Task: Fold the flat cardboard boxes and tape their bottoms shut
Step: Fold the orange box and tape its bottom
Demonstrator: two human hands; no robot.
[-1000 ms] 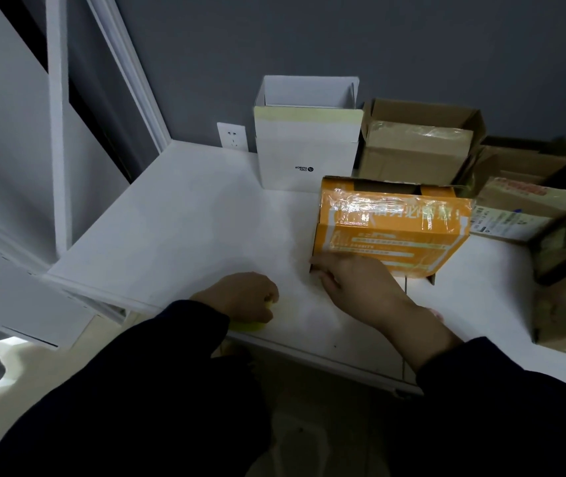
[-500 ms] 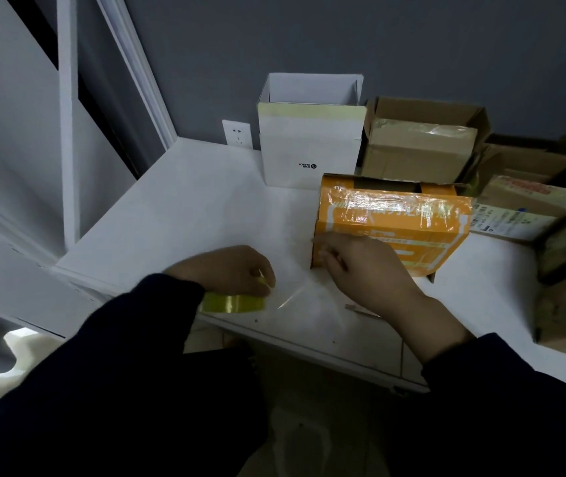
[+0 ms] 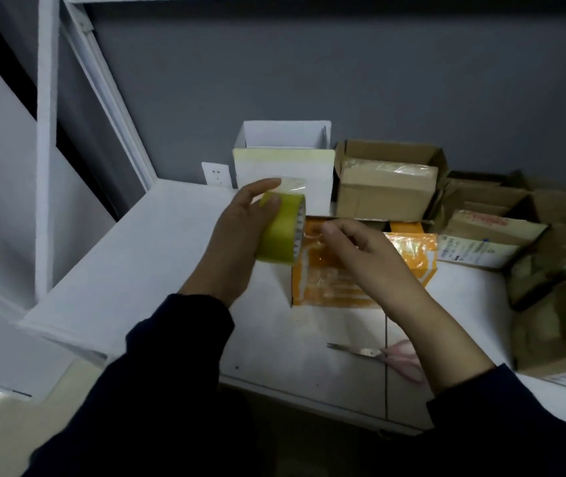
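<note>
Raised left hand (image 3: 236, 232) grips the tape roll (image 3: 283, 232); right hand (image 3: 353, 249) pinches its end.

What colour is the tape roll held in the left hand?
The tape roll is yellowish-green, gripped by the left hand; it shows best in the head view.

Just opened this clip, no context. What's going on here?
A person is taping boxes at a white table. Their left grip holds a yellowish tape roll up above the table, and the right grip pinches at the loose tape beside the roll, apparently pulling out a strip. An orange box, already covered in clear tape, sits just beyond the hands. The pink-handled scissors lie untouched near the table's front edge.
</note>
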